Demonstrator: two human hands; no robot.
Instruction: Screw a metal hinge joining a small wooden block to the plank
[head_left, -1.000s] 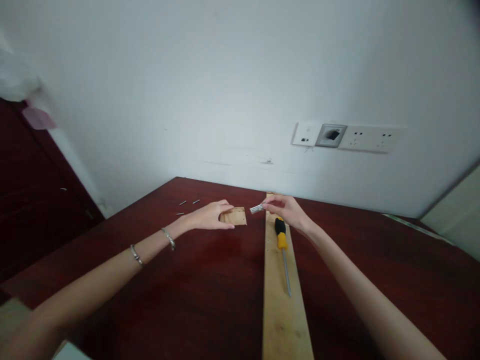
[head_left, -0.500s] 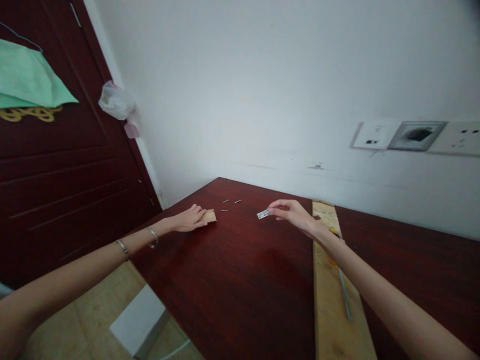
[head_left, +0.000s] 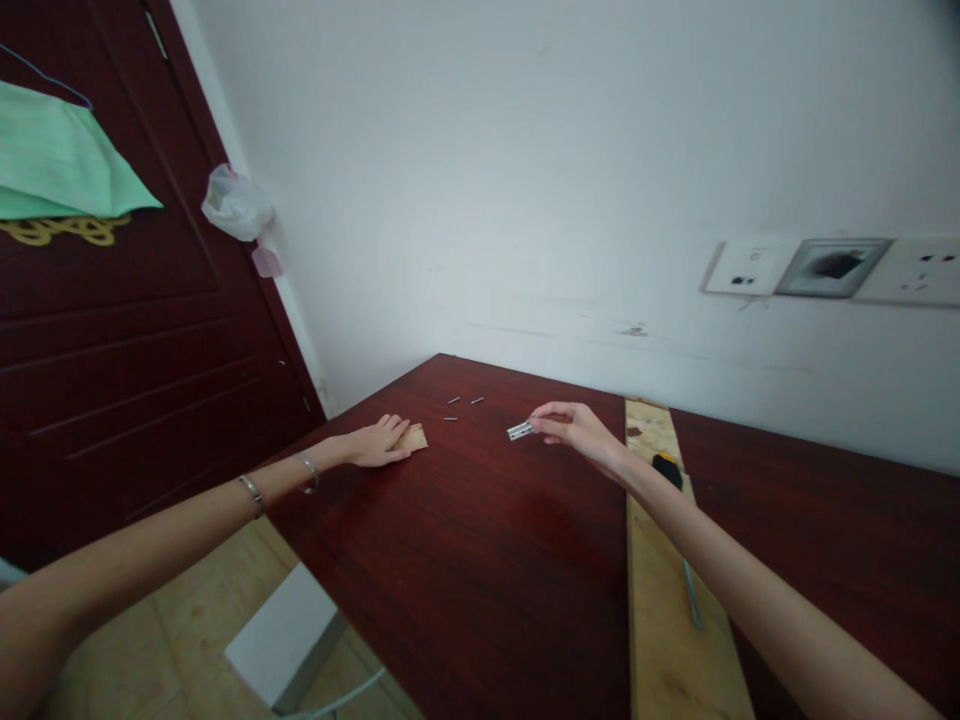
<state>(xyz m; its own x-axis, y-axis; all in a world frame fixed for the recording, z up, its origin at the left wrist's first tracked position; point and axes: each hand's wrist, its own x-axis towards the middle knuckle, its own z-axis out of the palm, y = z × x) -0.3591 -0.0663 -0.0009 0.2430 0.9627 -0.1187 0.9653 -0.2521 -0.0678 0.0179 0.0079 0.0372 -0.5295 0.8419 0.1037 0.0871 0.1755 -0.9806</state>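
Note:
My left hand [head_left: 379, 442] lies flat with fingers together on a small piece of plywood [head_left: 414, 437] near the left edge of the dark red table [head_left: 495, 560]. My right hand [head_left: 574, 428] pinches a small silver hinge [head_left: 519, 431] just above the tabletop. Three small screws [head_left: 462, 406] lie on the table between my hands, toward the wall. A long wooden plank [head_left: 667, 590] runs along the table on the right, under my right forearm. On the plank lies a screwdriver [head_left: 679, 530], partly hidden by my arm.
A white wall with sockets [head_left: 832, 268] stands behind the table. On the left is a dark red door [head_left: 112, 340] with a green cloth [head_left: 60, 160] and a plastic bag [head_left: 234, 203] hanging. A white box [head_left: 281, 640] sits on the tiled floor below the table's left edge.
The view swung left, bringing the door in. My left hand slid the plywood piece to the table's left edge, past the screws. My right hand carried the hinge left, off the plank.

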